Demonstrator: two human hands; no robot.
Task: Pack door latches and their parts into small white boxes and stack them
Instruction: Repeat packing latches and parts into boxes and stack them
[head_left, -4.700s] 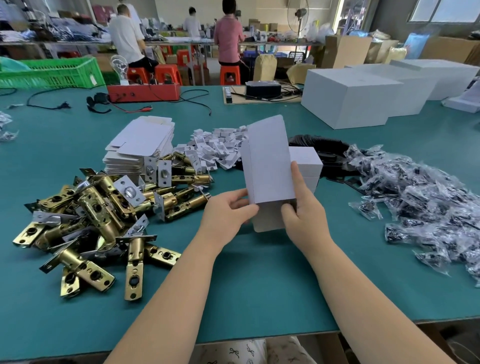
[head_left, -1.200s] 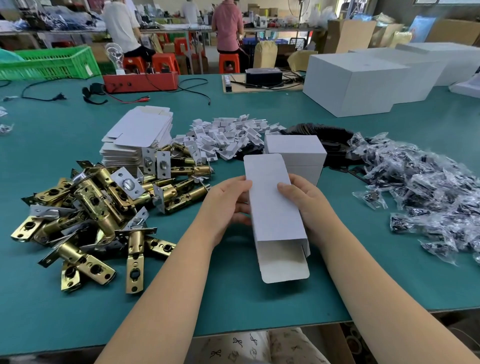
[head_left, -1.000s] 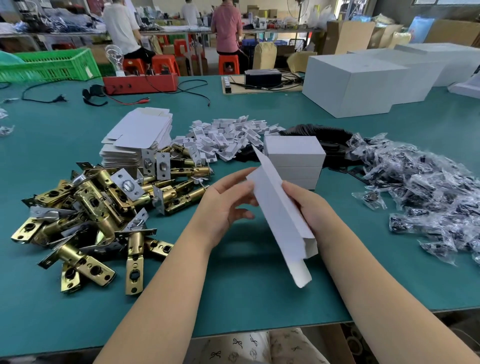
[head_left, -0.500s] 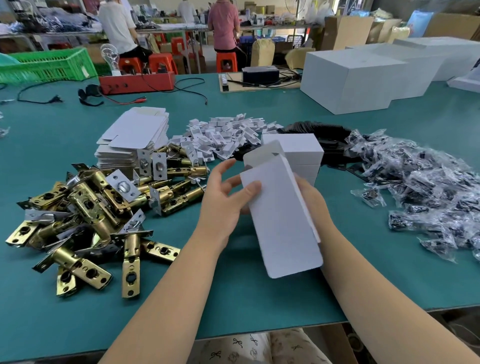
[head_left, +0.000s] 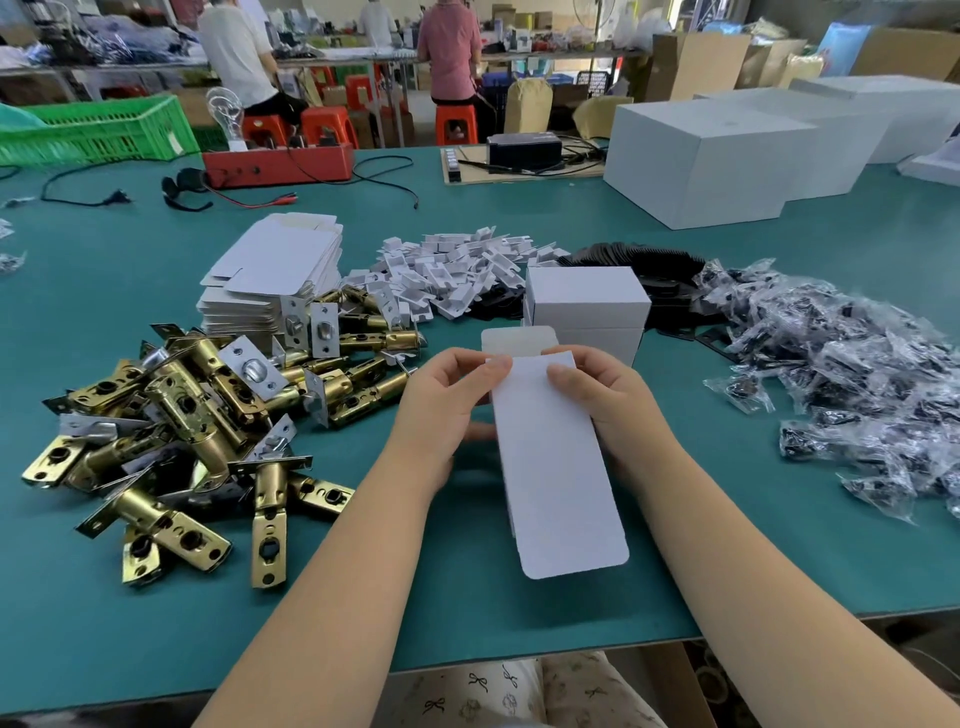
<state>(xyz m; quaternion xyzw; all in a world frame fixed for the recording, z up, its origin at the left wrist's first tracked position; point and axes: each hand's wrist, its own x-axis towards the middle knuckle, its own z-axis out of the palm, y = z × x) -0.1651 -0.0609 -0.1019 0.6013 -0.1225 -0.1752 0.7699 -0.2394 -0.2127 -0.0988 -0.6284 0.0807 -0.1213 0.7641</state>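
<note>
I see the teal work table (head_left: 156, 649) running out of frame on all sides. Heap of clear plastic parts bags (head_left: 852, 384) on the right, cut off at the edge; contents too dark to identify. Pile of brass door latches (head_left: 197, 431) on the left. Closed small white cardboard box (head_left: 587, 306) sits behind the hands. Flat white cardboard carton (head_left: 556, 467) held above the table: left hand (head_left: 447, 410) and right hand (head_left: 608, 400) both pinch its far end, thumbs on top, fingers hidden underneath.
</note>
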